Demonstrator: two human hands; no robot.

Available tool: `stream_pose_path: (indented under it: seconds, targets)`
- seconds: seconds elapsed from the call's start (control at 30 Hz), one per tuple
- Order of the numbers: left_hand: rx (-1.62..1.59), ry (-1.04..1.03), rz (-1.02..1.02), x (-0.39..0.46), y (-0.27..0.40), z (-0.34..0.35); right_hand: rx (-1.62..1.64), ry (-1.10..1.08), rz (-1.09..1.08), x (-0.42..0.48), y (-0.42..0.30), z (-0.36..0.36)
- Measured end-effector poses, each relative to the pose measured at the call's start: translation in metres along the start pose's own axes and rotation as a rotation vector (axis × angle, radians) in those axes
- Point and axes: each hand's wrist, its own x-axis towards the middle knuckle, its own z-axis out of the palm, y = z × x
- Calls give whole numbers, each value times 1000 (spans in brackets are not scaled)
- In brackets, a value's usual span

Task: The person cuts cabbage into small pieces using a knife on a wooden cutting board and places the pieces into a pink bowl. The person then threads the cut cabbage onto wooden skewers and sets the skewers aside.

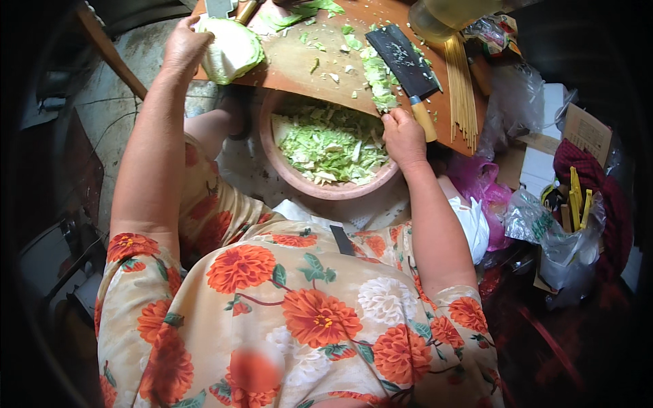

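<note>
My left hand [184, 47] is at the far left of the table, its fingers curled against the side of a cut cabbage [232, 50]. My right hand [404, 135] pinches the near right corner of a thin cutting board [301, 84]. Just beyond those fingers, a strip of sliced cabbage [378, 76] runs along the board's right side. A black-bladed cleaver [400, 58] with a wooden handle [423, 120] lies right of the strip. Below the board's front edge stands a round clay-coloured basin [331, 191] holding shredded cabbage [331, 150]; the board hides its far rim.
A bundle of thin wooden sticks [459, 92] lies on the orange-brown table [444, 133], near a container of yellowish liquid [449, 18]. Another wooden handle [248, 11] shows behind the cabbage. Pink [484, 196] and clear plastic bags [566, 239] crowd the right side.
</note>
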Motion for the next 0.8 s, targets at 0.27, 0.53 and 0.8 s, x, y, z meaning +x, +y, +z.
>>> stream_pose_path:
  seconds: [0.27,0.53,0.8]
  targets:
    - [-64,-13,-207,-3,-25,1,-161,-155,154,-6,-11,-15]
    - [-15,-252,-156,12,-27,-14,-229,-85,138,-6,-33,-54]
    - [226,-264,39,-16,15,-13,-354,215,120,9,-9,-61]
